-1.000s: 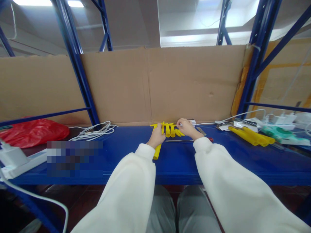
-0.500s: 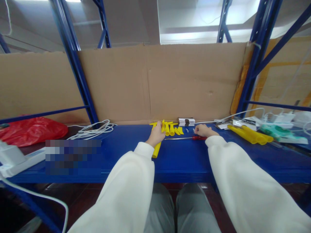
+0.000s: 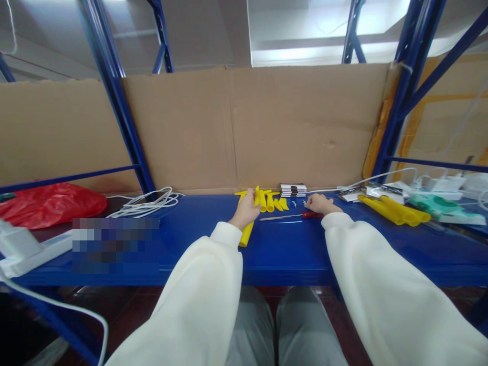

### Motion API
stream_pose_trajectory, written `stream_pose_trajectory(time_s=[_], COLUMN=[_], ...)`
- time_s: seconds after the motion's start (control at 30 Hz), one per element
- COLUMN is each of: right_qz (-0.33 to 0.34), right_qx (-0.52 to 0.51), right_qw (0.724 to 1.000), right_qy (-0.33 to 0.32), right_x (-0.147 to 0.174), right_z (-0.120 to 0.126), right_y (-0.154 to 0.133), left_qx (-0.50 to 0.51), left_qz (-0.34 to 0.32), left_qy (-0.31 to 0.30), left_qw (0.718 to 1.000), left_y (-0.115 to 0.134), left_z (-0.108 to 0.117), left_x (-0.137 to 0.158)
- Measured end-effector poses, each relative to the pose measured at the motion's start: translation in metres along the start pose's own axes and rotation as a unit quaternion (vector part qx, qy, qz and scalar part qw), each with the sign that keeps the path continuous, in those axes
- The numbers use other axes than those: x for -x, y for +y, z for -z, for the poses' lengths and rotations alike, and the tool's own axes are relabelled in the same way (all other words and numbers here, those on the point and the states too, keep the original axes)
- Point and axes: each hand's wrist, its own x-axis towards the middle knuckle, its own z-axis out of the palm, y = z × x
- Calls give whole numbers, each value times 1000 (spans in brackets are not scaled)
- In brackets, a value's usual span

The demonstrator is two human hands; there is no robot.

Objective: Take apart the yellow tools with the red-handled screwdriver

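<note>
My left hand (image 3: 247,209) is closed around a yellow tube-like plastic piece (image 3: 246,237), whose lower end sticks out below the palm. Just right of it, several yellow plastic parts (image 3: 270,204) lie in a row, some flared and some small and flat. My right hand (image 3: 319,203) rests on the blue shelf with its fingertips drawn together beside tiny silvery pieces (image 3: 304,203), perhaps screws. Whatever is in those fingertips is too small to make out. Under that hand lies a screwdriver (image 3: 311,215) with a red handle, its shaft pointing left.
A stack of white-and-dark pieces (image 3: 293,190) stands against the cardboard wall (image 3: 305,127). To the right lie longer yellow tubes (image 3: 396,211), a green-and-white packet (image 3: 438,207) and white cables. A coiled white cable (image 3: 148,203), red bag (image 3: 53,203) and power strip (image 3: 41,249) occupy the left.
Almost nothing differs. Both hands keep their places and grips; the view has shifted very slightly.
</note>
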Motion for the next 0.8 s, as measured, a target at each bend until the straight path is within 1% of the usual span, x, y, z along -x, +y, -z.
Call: stream_pose_trajectory(time_s=[0.1, 0.23, 0.33, 0.47, 0.57, 0.67, 0.8], right_qz=[-42, -49, -47, -31, -3, 34, 66], right_qx=[17, 15, 22, 46, 46, 12, -48], right_qw=[999, 998, 998, 998, 999, 999, 995], right_qy=[-29, -35, -26, -11, 10, 29, 61], right_x=[5, 13, 17, 18, 20, 23, 23], right_z=[5, 13, 16, 17, 17, 15, 12], right_y=[-4, -12, -16, -23, -32, -41, -48], left_qx=[6, 27, 55, 118, 163, 210, 290], left_qz=[-1, 0, 10, 34, 73, 112, 136], left_qy=[1, 4, -1, -25, -57, -69, -79], left_qw=[1000, 1000, 998, 992, 982, 969, 944], left_y=[0, 2, 3, 4, 7, 11, 18], left_z=[1, 1, -1, -4, -5, -6, -11], left_x=[0, 0, -1, -1, 0, 3, 5])
